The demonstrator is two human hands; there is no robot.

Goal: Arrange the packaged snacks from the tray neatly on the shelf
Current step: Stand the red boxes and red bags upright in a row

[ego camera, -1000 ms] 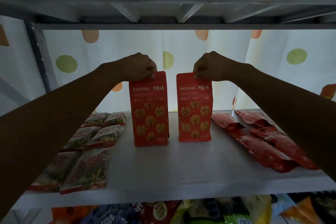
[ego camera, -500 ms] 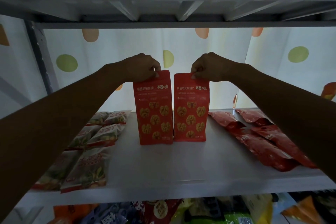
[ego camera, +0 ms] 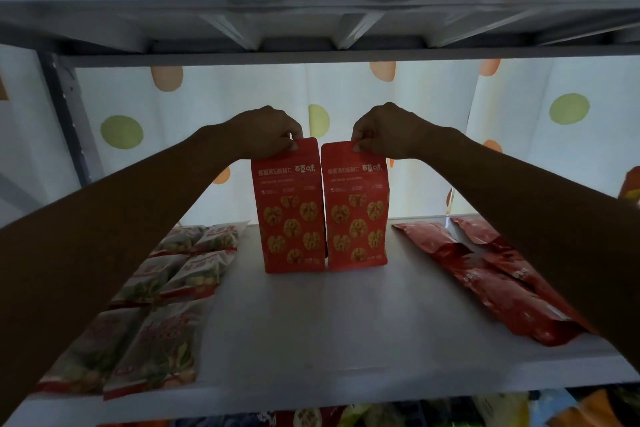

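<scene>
Two red walnut snack pouches stand upright side by side at the back middle of the white shelf [ego camera: 311, 340]. My left hand [ego camera: 268, 130] pinches the top edge of the left pouch [ego camera: 289, 211]. My right hand [ego camera: 388, 128] pinches the top edge of the right pouch [ego camera: 356, 208]. The pouches' inner edges nearly touch, and both bottoms rest on the shelf.
Several pale green-and-red snack bags [ego camera: 162, 291] lie flat in rows on the shelf's left. Dark red bags [ego camera: 485, 274] lie flat on its right. The upper shelf's underside [ego camera: 311, 31] hangs close overhead. More mixed packets [ego camera: 346, 416] show below the shelf's front edge.
Both hands have slid the two pouches toward each other and slightly back, closing the gap between them from wide to almost nothing.
</scene>
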